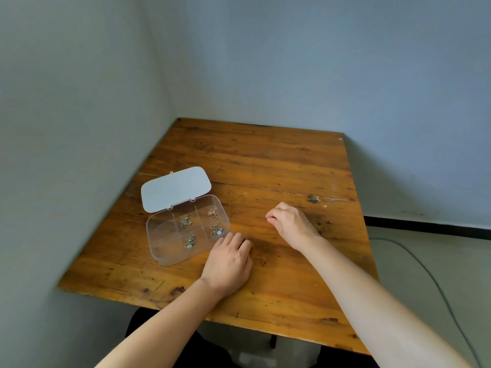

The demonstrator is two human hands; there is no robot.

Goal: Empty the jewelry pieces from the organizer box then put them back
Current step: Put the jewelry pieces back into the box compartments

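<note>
A clear plastic organizer box [164,248] lies open on the wooden table [265,160], its white lid [175,188] folded back. Several compartments hold small metal jewelry pieces: one [186,221] in the middle back, one [213,213] at the back right, one [217,231] at the front right, one [190,241] in the middle front. The left compartments look empty. My left hand [229,262] rests flat on the table just right of the box's front corner, fingers curled down. My right hand [289,224] hovers further right, fingers curled loosely; nothing visible in it.
The table stands in a corner, with walls close at the left and back. A dark knot [313,199] marks the wood at the right. A grey cable [435,285] runs over the floor to the right of the table.
</note>
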